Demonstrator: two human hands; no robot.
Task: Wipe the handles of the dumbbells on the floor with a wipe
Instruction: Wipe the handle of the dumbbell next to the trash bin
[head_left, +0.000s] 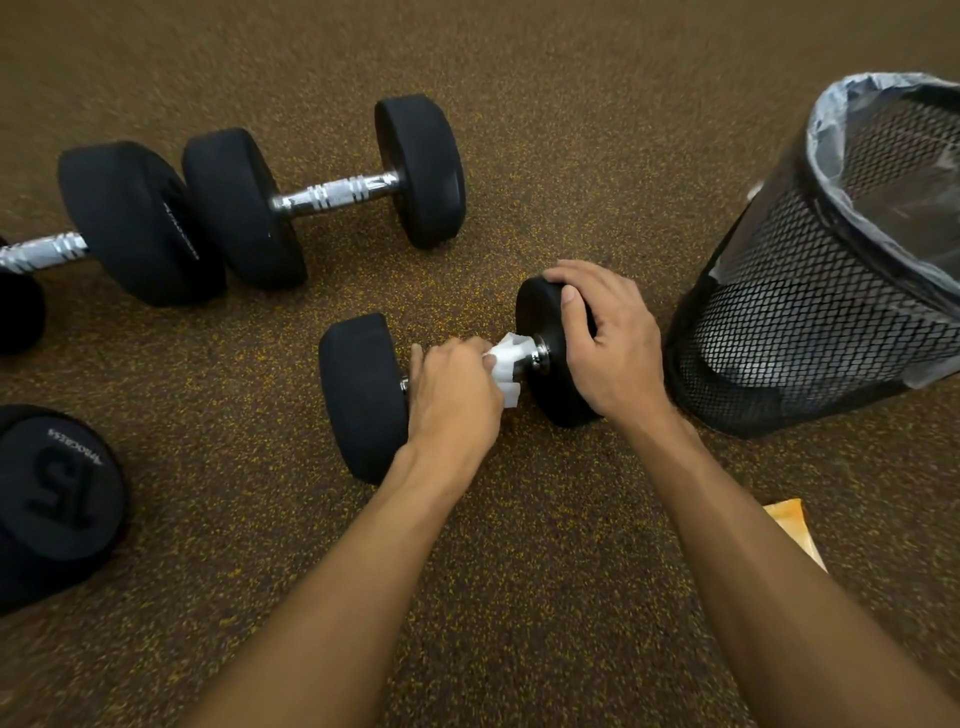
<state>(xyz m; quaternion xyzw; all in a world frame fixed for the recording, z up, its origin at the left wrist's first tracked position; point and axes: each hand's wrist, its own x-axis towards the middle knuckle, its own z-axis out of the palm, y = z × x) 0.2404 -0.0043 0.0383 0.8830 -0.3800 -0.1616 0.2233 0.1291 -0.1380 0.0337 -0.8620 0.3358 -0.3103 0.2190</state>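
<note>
A small black dumbbell (363, 395) lies on the speckled brown floor in the middle of the view. My left hand (454, 400) is wrapped around its chrome handle with a white wipe (506, 364) bunched against the metal; most of the handle is hidden under the hand and wipe. My right hand (605, 343) grips the dumbbell's right weight head (550, 384) from above. A second dumbbell (332, 195) with a bare ribbed chrome handle lies farther back. A third dumbbell (130, 223) lies at the left, its handle running off the left edge.
A black mesh waste bin (810, 312) with a clear plastic liner stands just right of my right hand. A black weight head marked 15 (57, 499) sits at the lower left. An orange packet (795, 530) lies on the floor beside my right forearm.
</note>
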